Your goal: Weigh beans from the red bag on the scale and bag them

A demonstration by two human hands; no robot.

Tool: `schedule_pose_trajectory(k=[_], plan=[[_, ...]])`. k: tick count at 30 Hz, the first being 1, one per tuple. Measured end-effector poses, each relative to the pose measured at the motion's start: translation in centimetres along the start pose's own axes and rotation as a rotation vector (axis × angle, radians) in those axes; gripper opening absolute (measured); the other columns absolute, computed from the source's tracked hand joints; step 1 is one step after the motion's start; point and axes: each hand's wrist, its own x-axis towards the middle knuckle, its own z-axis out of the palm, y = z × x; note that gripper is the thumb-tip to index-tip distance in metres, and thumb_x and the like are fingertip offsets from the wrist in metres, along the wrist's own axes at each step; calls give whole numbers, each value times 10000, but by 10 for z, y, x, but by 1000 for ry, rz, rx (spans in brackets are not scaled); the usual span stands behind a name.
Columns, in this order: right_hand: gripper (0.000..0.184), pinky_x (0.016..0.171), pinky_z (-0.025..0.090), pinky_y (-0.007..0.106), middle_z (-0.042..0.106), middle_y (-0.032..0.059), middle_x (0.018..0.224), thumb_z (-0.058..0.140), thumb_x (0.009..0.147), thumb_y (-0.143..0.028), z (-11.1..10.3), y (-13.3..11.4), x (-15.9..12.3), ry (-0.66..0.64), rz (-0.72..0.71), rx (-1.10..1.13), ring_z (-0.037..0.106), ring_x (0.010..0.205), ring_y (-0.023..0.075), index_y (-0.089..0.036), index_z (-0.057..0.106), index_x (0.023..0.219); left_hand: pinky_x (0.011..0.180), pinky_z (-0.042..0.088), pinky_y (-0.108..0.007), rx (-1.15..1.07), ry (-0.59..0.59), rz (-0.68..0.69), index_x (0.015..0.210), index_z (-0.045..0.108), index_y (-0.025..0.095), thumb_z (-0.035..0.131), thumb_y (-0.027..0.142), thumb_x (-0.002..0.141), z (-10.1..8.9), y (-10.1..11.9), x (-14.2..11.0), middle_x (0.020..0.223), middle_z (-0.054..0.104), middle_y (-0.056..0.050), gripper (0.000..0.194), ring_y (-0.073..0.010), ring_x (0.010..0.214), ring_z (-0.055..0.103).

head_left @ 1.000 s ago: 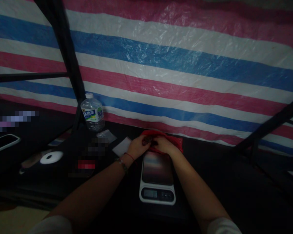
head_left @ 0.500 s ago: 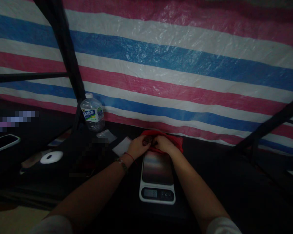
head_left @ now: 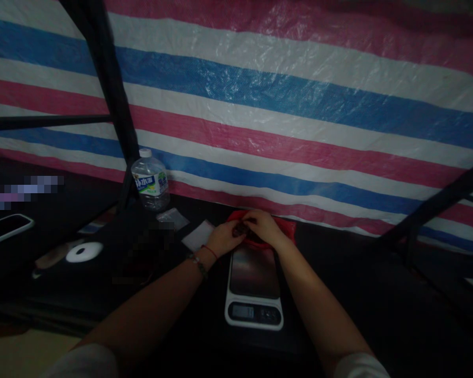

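Beyond the far end of a white kitchen scale (head_left: 254,312), my two hands meet over a red plastic bag (head_left: 288,230). My left hand (head_left: 225,239) is closed around a small dark brown clump (head_left: 240,229), whose kind is too dim to name. The fingers of my right hand (head_left: 263,228) are bent and pinched together at the clump's right side; whatever sits between them is hidden. The bag lies open behind and under both hands, with a dark interior partly showing. Nothing rests on the scale's shiny metal plate, and its display is lit but unreadable.
Left of my hands lie a white packet (head_left: 198,236) and a small clear bag (head_left: 173,219). A clear bottle (head_left: 150,181) stands by a black frame post (head_left: 118,105). Farther left are a white ring-shaped object (head_left: 84,252) and a phone (head_left: 8,229). Striped sheeting (head_left: 279,126) hangs behind.
My right hand has lifted slightly, its fingers drawn up to the dark clump. My left hand has turned a little and stays around the clump. The scale has not moved.
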Motion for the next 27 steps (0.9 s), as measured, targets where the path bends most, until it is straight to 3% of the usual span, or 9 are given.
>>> schedule_pose_trajectory(k=[4,18,24,27], plan=[[234,818,461,279,705,37,905,540,800,-59,2,-4,-1,-89,-14,22,633,849,160,-187,717,886,755,495,-271,-15,23,1,1098,614,224,590,410,794,2,0,0,982,703,-44,357,-210,884,662],[364,869,468,304,702,53,959,426,778,-9,0,-1,-1,-43,-37,69,631,904,168,-179,707,933,811,499,-263,-68,60,10,1184,571,233,579,333,799,-3,3,0,1069,686,-35,398,-196,946,651],[428,958,438,330,685,56,1040,397,751,-3,-7,-3,-1,120,25,19,599,1012,179,-191,695,993,875,493,-276,-92,66,52,1246,534,233,587,293,779,-9,8,-3,1147,668,-40,473,-204,1010,641],[412,948,442,344,686,56,1018,389,756,-21,-12,-4,-2,188,82,-31,595,997,189,-193,700,965,828,503,-284,-21,35,47,1192,569,250,600,337,774,-20,13,-7,1075,694,-35,428,-221,962,660]])
